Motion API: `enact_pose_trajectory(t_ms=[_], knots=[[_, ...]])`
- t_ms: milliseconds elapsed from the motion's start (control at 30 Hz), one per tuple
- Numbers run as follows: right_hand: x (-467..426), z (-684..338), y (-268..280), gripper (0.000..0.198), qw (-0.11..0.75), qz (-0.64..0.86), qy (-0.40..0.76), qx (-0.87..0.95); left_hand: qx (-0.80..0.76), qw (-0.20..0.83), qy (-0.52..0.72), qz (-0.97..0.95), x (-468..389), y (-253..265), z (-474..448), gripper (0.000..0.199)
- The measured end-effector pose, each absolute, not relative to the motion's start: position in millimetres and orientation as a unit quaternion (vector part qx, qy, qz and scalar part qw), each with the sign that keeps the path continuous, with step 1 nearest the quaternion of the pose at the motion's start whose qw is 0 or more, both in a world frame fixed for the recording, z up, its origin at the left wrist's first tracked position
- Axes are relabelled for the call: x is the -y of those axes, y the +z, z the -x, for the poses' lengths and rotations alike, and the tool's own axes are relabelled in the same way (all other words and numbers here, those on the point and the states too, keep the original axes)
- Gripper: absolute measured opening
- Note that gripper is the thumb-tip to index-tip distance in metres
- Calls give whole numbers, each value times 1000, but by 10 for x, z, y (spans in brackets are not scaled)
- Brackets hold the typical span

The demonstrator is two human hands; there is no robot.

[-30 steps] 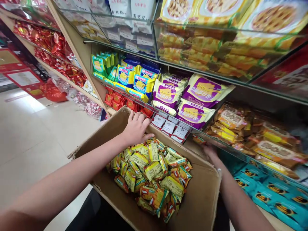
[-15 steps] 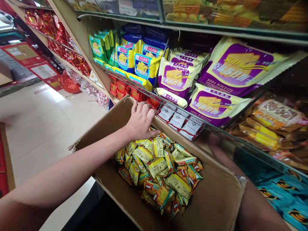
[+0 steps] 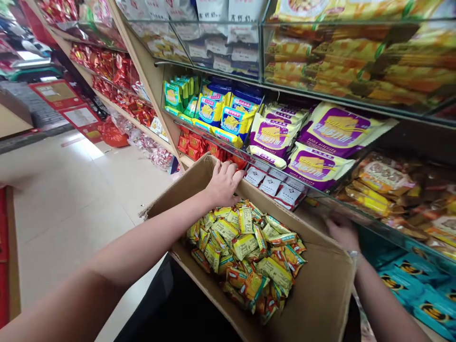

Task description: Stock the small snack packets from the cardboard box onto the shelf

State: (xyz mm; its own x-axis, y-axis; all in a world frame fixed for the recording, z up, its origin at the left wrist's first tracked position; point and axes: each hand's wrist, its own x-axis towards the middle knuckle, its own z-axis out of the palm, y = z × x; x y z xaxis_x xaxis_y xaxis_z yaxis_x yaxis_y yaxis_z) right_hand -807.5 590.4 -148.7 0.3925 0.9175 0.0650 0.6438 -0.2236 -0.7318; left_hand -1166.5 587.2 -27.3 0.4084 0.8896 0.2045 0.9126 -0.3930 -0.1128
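An open cardboard box [image 3: 320,280] tilts in front of me, with a heap of small yellow and orange snack packets [image 3: 245,247] inside. My left hand [image 3: 224,184] reaches across the box, its fingers curled over the far rim and closed on it. Beyond the box's right end, my right hand [image 3: 342,232] is at the lower shelf, under the glass edge. Its fingertips are in shadow, so what they touch is unclear. White-wrapped packets [image 3: 270,185] stand in the shelf compartment just behind the box.
Glass-fronted shelves [image 3: 306,190] hold purple soda biscuit packs [image 3: 320,164], blue and yellow packs [image 3: 231,118] and red packets [image 3: 194,145]. Teal packets [image 3: 416,280] lie low on the right. Tiled floor [image 3: 78,213] stretches left, with a red bag [image 3: 113,134] beside the shelving.
The view has shifted, showing more of the upper shelves. My right hand, largely hidden and blurred before, now shows beside the box. My left hand keeps its place on the rim.
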Motion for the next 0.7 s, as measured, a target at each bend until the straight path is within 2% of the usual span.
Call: enact_pose_trajectory(t_ms=[100, 200, 267, 333, 433, 567, 633, 700], knots=[[-5371, 8067, -1328, 42, 426, 728, 317, 434, 514, 99, -60, 850, -5706, -261, 11678, 73], [-4848, 8146, -1117, 46, 488, 697, 411, 326, 431, 69, -58, 898, -5506, -294, 11582, 51], [-4572, 8239, -986, 47, 498, 703, 408, 302, 428, 32, -54, 902, -5428, -356, 11461, 38], [-4372, 8346, -902, 48, 497, 708, 383, 324, 473, -12, -36, 880, -5409, -442, 11333, 33], [-4204, 8490, -862, 46, 472, 709, 320, 415, 519, -67, 14, 852, -5449, -578, 11225, 42], [-4133, 8677, -784, 36, 458, 704, 146, 523, 505, -97, 24, 857, -5536, -674, 11307, 46], [-4116, 8819, -697, 27, 470, 667, 49, 576, 486, -109, 22, 867, -5563, -646, 11396, 38], [-4099, 9009, -615, 20, 486, 610, 19, 625, 463, -119, 20, 878, -5557, -559, 11475, 24]])
